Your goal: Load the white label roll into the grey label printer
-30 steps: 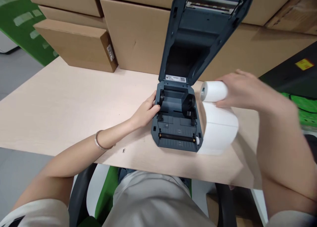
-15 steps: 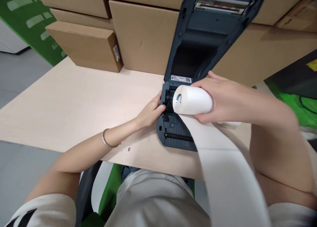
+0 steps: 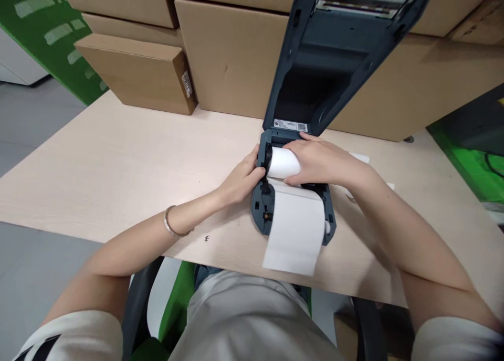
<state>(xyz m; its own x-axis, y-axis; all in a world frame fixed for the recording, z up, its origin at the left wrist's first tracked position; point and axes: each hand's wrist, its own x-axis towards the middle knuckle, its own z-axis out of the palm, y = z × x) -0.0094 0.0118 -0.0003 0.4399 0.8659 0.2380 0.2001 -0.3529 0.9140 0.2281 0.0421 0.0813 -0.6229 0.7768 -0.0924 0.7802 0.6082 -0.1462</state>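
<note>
Gripping the white roll (image 3: pixel 282 162), your right hand (image 3: pixel 315 159) has it down inside the rear of the printer (image 3: pixel 260 220); your left hand (image 3: pixel 241 181) clasps the printer's left side. The lid (image 3: pixel 328 54) isn't yet down. Unlike half a second ago, the roll sits in, not above, the printer, its paper strip (image 3: pixel 297 232) lying across the front.
</note>
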